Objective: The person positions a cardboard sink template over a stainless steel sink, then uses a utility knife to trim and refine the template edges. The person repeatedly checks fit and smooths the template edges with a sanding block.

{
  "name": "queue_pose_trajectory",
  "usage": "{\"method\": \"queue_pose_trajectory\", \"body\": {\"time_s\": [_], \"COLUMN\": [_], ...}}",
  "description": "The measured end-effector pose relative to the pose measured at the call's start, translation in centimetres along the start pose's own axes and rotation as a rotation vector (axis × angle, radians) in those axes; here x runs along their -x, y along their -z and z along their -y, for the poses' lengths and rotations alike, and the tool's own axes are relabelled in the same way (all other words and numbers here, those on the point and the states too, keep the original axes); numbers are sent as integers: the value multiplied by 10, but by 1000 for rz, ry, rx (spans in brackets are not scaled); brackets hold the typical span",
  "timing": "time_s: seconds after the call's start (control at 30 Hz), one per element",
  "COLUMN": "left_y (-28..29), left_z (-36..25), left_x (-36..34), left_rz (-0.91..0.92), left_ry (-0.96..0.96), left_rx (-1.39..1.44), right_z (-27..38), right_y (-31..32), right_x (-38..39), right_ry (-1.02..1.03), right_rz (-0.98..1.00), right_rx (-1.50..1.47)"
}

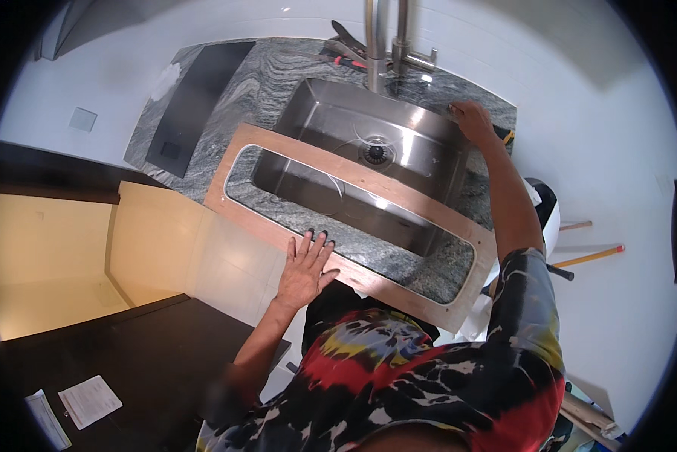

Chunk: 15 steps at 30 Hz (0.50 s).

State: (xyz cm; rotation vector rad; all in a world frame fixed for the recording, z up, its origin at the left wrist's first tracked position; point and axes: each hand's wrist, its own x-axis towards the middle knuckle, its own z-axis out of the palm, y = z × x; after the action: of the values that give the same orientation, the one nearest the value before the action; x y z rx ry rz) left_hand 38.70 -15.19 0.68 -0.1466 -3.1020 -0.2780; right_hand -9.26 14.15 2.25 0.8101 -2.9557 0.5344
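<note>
A long wooden frame point(353, 175) with a round-cornered cutout lies slantwise across the front of a steel sink point(421, 139) and the grey veined stone countertop point(267, 83). My left hand point(303, 275) rests flat on the frame's near edge, fingers spread and their tips dark. Through the cutout I see part of the sink and the stone. Beyond the sink's right end, my right hand point(474, 122) is at the back of the countertop with its fingers curled together. Whatever they may hold is too small to make out. Thin pale loops lie near the drain point(376, 152).
A metal faucet point(376, 56) rises behind the sink, with hand tools point(347, 51) beside it. A dark flat panel point(203, 105) lies on the left countertop. Papers point(90, 401) rest on a dark surface at lower left. A yellow stick point(591, 256) juts out at right.
</note>
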Motion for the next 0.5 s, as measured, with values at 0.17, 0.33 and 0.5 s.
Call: {"method": "queue_pose_trajectory", "body": {"time_s": [0.17, 0.33, 0.5], "left_y": [11, 14, 25], "left_z": [31, 83, 109], "left_x": [-4, -7, -30], "left_rz": [186, 38, 126], "left_ry": [-157, -312, -484], "left_rx": [133, 281, 395], "right_z": [29, 182, 273], "right_y": [-38, -60, -93], "right_x": [-20, 24, -75], "right_ry": [240, 294, 274], "right_rz": [-477, 48, -259], "right_rx": [49, -309, -156]}}
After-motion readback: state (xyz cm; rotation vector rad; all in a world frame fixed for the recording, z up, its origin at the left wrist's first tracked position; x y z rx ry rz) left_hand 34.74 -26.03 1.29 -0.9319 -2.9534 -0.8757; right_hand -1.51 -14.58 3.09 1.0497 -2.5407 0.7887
